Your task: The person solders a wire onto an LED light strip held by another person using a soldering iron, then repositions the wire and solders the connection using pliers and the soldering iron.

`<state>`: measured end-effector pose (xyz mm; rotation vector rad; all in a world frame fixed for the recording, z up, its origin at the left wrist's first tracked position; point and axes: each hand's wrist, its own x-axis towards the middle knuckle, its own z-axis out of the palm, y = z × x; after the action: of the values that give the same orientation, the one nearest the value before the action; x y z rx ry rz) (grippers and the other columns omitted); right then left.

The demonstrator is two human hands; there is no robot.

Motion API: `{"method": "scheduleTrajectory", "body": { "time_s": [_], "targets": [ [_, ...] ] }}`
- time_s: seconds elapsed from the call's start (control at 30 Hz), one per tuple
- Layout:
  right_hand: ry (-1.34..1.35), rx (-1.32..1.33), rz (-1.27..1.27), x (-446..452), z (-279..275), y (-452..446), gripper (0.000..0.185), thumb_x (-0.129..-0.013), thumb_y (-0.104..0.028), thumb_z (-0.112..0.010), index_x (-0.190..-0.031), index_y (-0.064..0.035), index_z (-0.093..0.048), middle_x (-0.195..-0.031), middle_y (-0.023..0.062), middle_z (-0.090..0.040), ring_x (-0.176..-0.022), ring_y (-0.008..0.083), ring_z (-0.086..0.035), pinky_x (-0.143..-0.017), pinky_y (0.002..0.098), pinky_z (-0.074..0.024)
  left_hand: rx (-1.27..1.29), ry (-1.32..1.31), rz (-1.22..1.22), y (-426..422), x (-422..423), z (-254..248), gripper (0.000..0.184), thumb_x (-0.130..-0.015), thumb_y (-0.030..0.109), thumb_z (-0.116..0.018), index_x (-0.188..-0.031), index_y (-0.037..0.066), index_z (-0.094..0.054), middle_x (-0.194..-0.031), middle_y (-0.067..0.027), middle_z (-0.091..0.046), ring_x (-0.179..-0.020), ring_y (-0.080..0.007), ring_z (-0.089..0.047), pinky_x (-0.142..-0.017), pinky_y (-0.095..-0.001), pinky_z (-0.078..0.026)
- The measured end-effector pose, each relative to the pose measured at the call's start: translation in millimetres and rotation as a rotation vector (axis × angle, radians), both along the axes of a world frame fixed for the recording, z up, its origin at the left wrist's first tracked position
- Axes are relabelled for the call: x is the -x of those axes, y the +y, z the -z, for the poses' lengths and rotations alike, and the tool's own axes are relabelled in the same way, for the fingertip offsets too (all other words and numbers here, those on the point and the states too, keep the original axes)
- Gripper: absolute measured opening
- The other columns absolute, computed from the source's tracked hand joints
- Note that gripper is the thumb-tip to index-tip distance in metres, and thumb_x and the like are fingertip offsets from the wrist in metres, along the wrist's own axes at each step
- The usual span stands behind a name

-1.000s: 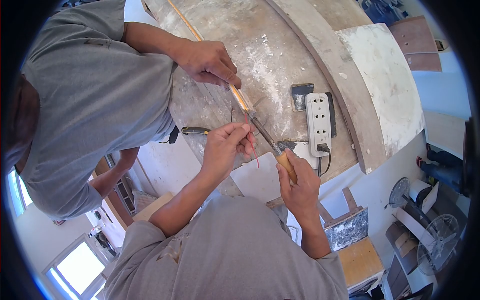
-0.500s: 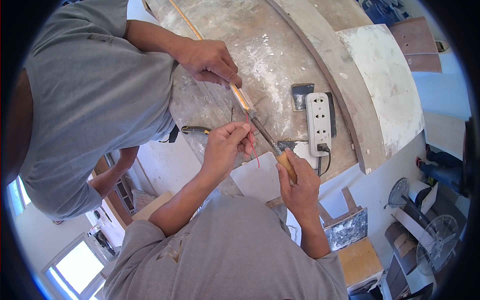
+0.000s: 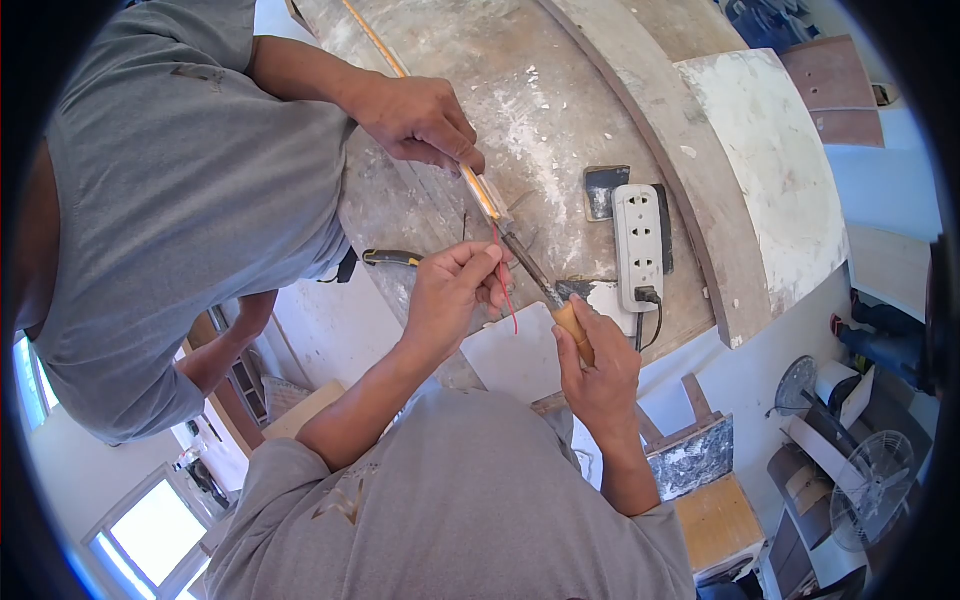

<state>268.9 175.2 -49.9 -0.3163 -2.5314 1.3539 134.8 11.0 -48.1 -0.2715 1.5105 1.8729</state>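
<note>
My left hand (image 3: 455, 290) pinches a thin red wire (image 3: 507, 293) that runs up to the end of a light strip (image 3: 483, 192) with a yellow-orange band. Wrapped around the wooden handle of a soldering iron (image 3: 573, 328), my right hand (image 3: 600, 360) is closed. The iron's metal shaft points up and left, its tip at the strip's end where the wire meets it. Whether the tip touches the wire is too small to tell. A co-worker's hand (image 3: 425, 122) presses on the strip just above that end.
A white power strip (image 3: 638, 245) with a black plug stands right of the iron. A yellow-and-black utility knife (image 3: 392, 259) lies left of my left hand. A long curved board (image 3: 690, 160) crosses the worktable (image 3: 560, 120). The co-worker stands close on the left.
Almost nothing differs. The red wire's loose end has shifted very slightly; both my hands, the iron and the co-worker's hand stay in place.
</note>
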Motion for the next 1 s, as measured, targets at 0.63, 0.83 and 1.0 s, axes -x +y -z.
{"method": "scheduleTrajectory", "body": {
  "time_s": [0.63,0.83,1.0],
  "targets": [
    [-0.041,0.019,-0.014,0,-5,2,0.041,-0.089,-0.003,-0.074,-0.128,0.0039,-0.063,-0.086,0.0182,-0.066,-0.071,0.0321,-0.066,-0.063,0.0390,-0.0520,0.039,-0.027,0.052,-6,-1,-2,0.023,-0.103,0.020,-0.065,-0.101,-0.004,-0.068,-0.083,-0.0049,-0.068,-0.060,-0.0076,-0.058,-0.057,-0.0218,-0.047],
    [-0.026,0.010,-0.013,1,-5,3,0.041,-0.089,-0.003,-0.074,-0.128,0.0041,-0.063,-0.086,0.0182,-0.067,-0.072,0.0317,-0.066,-0.063,0.0388,-0.0522,0.048,-0.074,0.029,-7,-3,-4,0.018,-0.098,0.015,-0.071,-0.095,-0.003,-0.069,-0.079,-0.0039,-0.067,-0.060,-0.0079,-0.059,-0.056,-0.0231,-0.047],
    [-0.031,0.006,-0.010,1,-6,2,0.040,-0.089,-0.003,-0.074,-0.127,0.0045,-0.064,-0.086,0.0183,-0.067,-0.072,0.0317,-0.066,-0.063,0.0389,-0.0522,0.061,-0.071,0.058,-12,-4,-5,0.019,-0.098,0.016,-0.071,-0.095,-0.003,-0.070,-0.081,-0.0060,-0.069,-0.062,-0.0091,-0.061,-0.057,-0.0244,-0.050]
  ]
}}
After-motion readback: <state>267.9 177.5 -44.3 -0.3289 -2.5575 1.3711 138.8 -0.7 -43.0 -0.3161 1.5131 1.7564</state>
